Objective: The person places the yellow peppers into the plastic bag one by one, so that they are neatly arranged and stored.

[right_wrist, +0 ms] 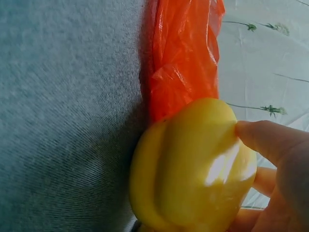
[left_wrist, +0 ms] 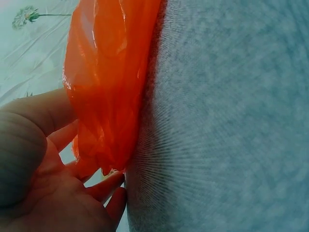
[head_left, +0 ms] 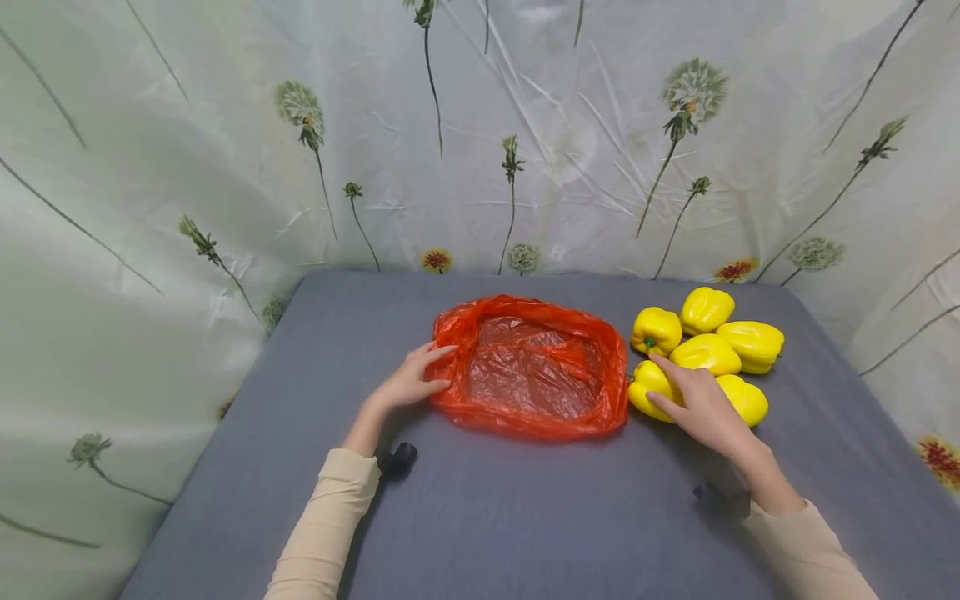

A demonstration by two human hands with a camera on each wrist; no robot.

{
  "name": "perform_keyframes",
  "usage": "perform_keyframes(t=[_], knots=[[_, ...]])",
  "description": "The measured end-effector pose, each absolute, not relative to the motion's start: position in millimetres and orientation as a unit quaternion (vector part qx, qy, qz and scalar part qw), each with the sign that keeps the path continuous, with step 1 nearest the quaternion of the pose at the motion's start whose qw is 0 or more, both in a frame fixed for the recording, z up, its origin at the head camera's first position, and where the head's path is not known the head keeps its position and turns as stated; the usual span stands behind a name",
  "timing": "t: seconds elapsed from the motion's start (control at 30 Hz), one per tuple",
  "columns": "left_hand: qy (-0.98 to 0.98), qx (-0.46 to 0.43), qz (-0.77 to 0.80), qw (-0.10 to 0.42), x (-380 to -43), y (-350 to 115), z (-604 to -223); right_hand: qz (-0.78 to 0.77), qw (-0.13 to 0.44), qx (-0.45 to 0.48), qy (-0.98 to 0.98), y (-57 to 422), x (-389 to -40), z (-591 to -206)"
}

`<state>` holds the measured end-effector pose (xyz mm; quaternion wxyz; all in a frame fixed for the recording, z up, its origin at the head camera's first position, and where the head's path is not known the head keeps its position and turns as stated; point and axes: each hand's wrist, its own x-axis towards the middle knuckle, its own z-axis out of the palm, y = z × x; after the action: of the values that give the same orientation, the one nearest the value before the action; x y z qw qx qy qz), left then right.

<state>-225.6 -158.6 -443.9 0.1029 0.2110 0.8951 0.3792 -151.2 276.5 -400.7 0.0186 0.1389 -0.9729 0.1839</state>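
Observation:
A red plastic bag [head_left: 528, 425] lies on the table with its mouth spread wide and facing up. My left hand [head_left: 408, 379] is at the bag's left rim, its fingers spread and touching the plastic. In the left wrist view some fingertips disappear behind the bag's side [left_wrist: 108, 87]. My right hand [head_left: 705, 408] holds the nearest yellow bell pepper [head_left: 649, 388], thumb on one side and fingers across the other. In the right wrist view this pepper [right_wrist: 193, 169] stands close to the bag's right side [right_wrist: 186, 58].
Several more yellow bell peppers are grouped right of the bag, among them one with a green stem [head_left: 656, 329] and one at the back [head_left: 707, 310]. A grey cloth covers the table [head_left: 525, 517]. Behind it hangs a flower-printed curtain [head_left: 570, 167].

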Motion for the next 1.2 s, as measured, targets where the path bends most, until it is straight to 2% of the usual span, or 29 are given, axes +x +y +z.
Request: perform_keyframes(t=[0.1, 0.37, 0.6, 0.8, 1.2], knots=[[0.898, 0.211, 0.374, 0.1, -226, -161, -444, 0.181, 0.024, 0.143, -0.973, 276, -147, -402], [0.897, 0.205, 0.379, 0.105, -224, -160, -449, 0.197, -0.01, 0.12, -0.973, 272, -131, -403], [0.894, 0.211, 0.384, 0.094, -224, -160, -449, 0.186, 0.007, 0.15, -0.971, 271, -130, -405], [0.897, 0.201, 0.382, 0.098, -221, -162, -450, 0.162, -0.007, 0.142, -0.976, 269, -130, -404], [0.895, 0.192, 0.389, 0.103, -220, -159, -448, 0.208, 0.048, 0.103, -0.972, 273, -129, -397]])
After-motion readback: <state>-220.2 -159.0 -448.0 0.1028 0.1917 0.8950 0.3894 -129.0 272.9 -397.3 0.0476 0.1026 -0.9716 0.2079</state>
